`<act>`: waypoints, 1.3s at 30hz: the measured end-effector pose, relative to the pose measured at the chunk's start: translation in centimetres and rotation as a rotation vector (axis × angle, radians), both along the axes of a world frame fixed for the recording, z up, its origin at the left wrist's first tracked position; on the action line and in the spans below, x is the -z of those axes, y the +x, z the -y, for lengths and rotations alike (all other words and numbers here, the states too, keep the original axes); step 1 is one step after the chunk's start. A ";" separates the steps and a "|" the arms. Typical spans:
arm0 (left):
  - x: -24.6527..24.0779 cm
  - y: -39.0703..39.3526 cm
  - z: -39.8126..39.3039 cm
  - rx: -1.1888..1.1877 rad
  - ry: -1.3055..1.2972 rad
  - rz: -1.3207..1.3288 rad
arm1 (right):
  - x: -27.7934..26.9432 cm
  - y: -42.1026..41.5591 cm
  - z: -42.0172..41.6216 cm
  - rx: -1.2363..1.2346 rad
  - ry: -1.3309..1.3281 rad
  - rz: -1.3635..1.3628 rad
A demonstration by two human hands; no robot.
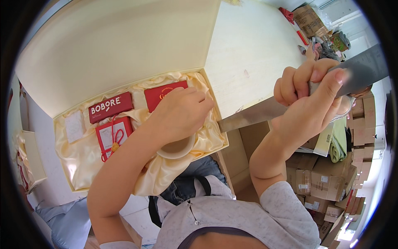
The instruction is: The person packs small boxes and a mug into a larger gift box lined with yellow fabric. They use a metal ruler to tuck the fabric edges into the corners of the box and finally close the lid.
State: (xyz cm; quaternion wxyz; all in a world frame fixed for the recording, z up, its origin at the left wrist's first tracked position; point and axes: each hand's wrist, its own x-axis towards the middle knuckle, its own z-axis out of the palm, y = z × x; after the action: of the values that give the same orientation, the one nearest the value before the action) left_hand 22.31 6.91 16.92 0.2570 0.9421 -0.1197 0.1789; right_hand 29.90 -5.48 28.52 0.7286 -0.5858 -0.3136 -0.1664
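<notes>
An open cream gift box (pixel 214 93) lined with yellow satin (pixel 84 158) lies before me. My left hand (pixel 185 113) is over its right part with curled fingers, partly covering a red box (pixel 152 98) and a white cup (pixel 177 149); whether it grips anything is hidden. My right hand (pixel 311 90) is closed on a steel ruler (pixel 255 115), whose lower end meets the gift box's right edge. In the left part lie a dark red carton (pixel 110 107), a red-framed box (pixel 107 135) with a red knotted cord, and a white marbled packet (pixel 74 127).
The gift box's tall lid (pixel 124 40) stands open behind, on a white table (pixel 248 46). An open cardboard box (pixel 244 155) is below the table edge. Stacked cartons (pixel 326 183) fill the right side. Another lined box (pixel 32 155) and a person's blue clothing (pixel 67 221) are at left.
</notes>
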 end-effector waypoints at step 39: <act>-3.3 -17.1 0.3 -0.539 -0.324 -0.262 | 2.3 2.9 2.6 -1.301 0.463 -0.261</act>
State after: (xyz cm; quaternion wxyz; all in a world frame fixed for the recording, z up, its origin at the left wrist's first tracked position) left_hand 5.20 6.59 20.22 0.3598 0.9019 0.1977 0.1344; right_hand 32.80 -8.12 26.20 0.8179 -0.1243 -0.4668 0.3126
